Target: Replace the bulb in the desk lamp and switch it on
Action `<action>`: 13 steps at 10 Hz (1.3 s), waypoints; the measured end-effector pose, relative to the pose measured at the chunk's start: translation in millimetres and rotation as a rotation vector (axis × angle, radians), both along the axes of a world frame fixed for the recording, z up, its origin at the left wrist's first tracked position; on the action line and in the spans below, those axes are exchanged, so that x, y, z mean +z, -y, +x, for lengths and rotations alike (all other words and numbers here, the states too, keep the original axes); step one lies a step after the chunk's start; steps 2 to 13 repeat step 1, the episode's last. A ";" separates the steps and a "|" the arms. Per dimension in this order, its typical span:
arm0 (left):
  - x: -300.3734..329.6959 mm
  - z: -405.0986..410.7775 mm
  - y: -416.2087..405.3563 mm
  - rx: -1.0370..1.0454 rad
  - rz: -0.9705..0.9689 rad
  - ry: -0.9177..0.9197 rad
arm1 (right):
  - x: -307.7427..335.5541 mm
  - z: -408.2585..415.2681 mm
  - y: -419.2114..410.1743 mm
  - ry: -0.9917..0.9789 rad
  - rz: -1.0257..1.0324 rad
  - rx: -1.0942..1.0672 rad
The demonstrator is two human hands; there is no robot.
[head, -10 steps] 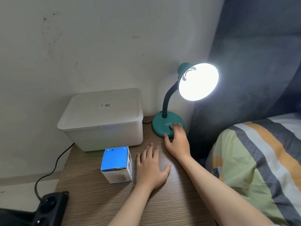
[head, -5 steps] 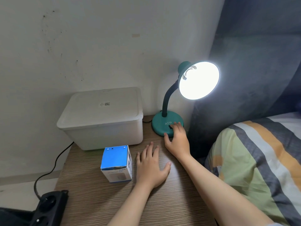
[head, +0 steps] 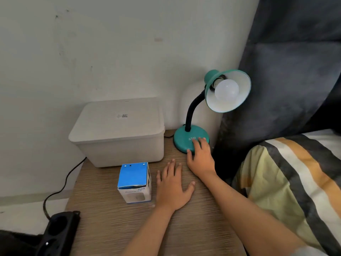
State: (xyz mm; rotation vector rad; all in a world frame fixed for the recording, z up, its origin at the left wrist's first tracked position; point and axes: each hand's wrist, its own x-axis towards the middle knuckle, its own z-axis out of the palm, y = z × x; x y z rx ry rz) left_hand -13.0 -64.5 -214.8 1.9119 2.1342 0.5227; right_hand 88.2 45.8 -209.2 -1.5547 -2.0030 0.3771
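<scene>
1. At the far left, the black power strip (head: pixel 59 231) sits at the counter's (head: pixel 114 228) corner with a cable (head: pixel 60 183) running up behind the white storage box (head: pixel 120 132). Snag that cable and you could pull the plug, and the lamp would not light whatever you do at the switch.
2. The blue-topped bulb carton (head: pixel 134 182) stands just in front of the storage box, just beside your left hand (head: pixel 173 189). That hand lies flat on the counter, fingers spread, holding nothing. A sideways sweep would knock the carton over.
3. Your right hand (head: pixel 200 157) rests on the near edge of the teal lamp base (head: pixel 191 138), fingers loosely spread, gripping nothing. The fingertips cover the spot where I judge the switch to be; the switch itself is hidden.
4. The bulb (head: pixel 226 89) is seated in the lamp shade (head: pixel 228 90), above and slightly right of your right hand, well clear of both hands. It is dark right now, so the task is not finished as it stands; I judge another press is needed.
5. Push too hard on that edge and the light base may slide towards the wall or tip, swinging the shade against the dark curtain (head: pixel 287 71).
</scene>
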 end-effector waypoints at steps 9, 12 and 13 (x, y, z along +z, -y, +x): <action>2.0 0.3 -4.1 0.000 -0.033 0.032 | 1.6 2.5 8.7 -0.059 -0.007 -0.008; 2.0 0.3 -4.1 0.000 -0.033 0.032 | 1.6 2.5 8.7 -0.059 -0.007 -0.008; 2.0 0.3 -4.1 0.000 -0.033 0.032 | 1.6 2.5 8.7 -0.059 -0.007 -0.008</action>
